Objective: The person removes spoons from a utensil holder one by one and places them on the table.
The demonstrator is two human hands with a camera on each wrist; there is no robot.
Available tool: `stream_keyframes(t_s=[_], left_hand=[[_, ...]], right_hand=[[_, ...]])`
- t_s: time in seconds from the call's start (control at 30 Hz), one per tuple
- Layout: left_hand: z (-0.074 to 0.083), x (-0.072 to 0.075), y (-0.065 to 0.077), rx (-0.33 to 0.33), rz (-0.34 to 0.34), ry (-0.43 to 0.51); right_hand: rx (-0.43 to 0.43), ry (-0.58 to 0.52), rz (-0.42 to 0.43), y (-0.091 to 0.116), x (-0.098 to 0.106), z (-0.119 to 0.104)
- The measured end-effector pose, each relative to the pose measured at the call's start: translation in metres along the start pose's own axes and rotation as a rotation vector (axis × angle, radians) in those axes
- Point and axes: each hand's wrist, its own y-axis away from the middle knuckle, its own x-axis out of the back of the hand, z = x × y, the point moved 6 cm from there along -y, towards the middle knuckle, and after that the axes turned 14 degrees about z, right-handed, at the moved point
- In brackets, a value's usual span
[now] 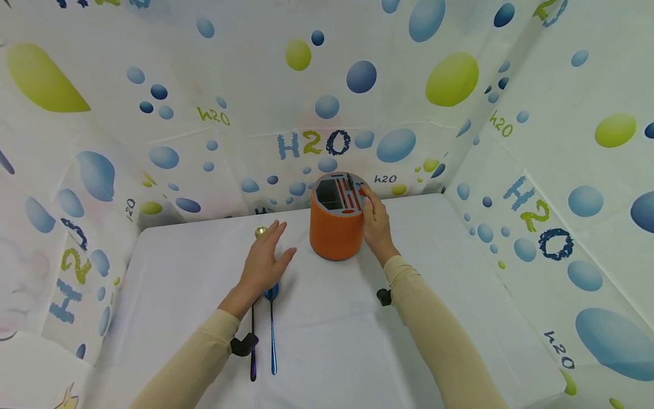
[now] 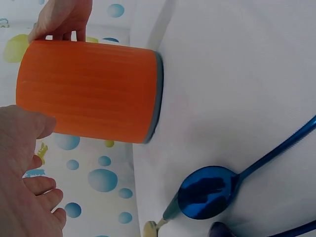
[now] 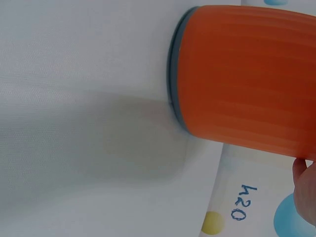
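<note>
An orange ribbed cylindrical holder (image 1: pixel 336 230) (image 2: pixel 89 91) (image 3: pixel 247 79) with a grey slotted top stands upright on the white table (image 1: pixel 332 346). My right hand (image 1: pixel 375 218) (image 2: pixel 61 19) (image 3: pixel 306 190) grips its upper right rim, fingers curled over the top edge. My left hand (image 1: pixel 265 258) (image 2: pixel 24 173) is open with its fingers spread, low over the table just left of the holder, holding nothing. Under it lie a blue spoon (image 1: pixel 272 318) (image 2: pixel 207 192) and a dark purple utensil (image 1: pixel 252 346) (image 2: pixel 222 229), handles toward me. A gold-tipped piece (image 1: pixel 261 232) (image 2: pixel 150 228) shows beyond my left fingertips.
Bubble-patterned sheets (image 1: pixel 317 113) wall the table at the back and on both sides. The holder stands near the back wall. White tablecloth stretches in front of the holder and to the right.
</note>
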Motion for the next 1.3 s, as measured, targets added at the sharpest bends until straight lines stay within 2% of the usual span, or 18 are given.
stream_keyframes(t_s=[0.3, 0.57, 0.8, 0.93, 1.3], left_hand=[[0.012, 0.000, -0.010, -0.006, -0.003, 0.019], [0.027, -0.001, -0.021, -0.017, -0.002, 0.034], [0.045, -0.002, -0.034, -0.092, 0.025, 0.061], [0.053, -0.005, -0.038, -0.105, 0.021, 0.090], [0.059, -0.009, -0.044, -0.100, 0.016, 0.097]], right_hand=[[0.014, -0.003, -0.001, -0.001, 0.000, 0.001], [-0.013, 0.004, 0.002, 0.000, 0.000, 0.003], [-0.006, 0.017, 0.003, -0.001, 0.000, 0.002], [-0.003, 0.014, 0.004, -0.001, -0.001, 0.003], [-0.019, 0.018, 0.005, 0.000, 0.000, 0.004]])
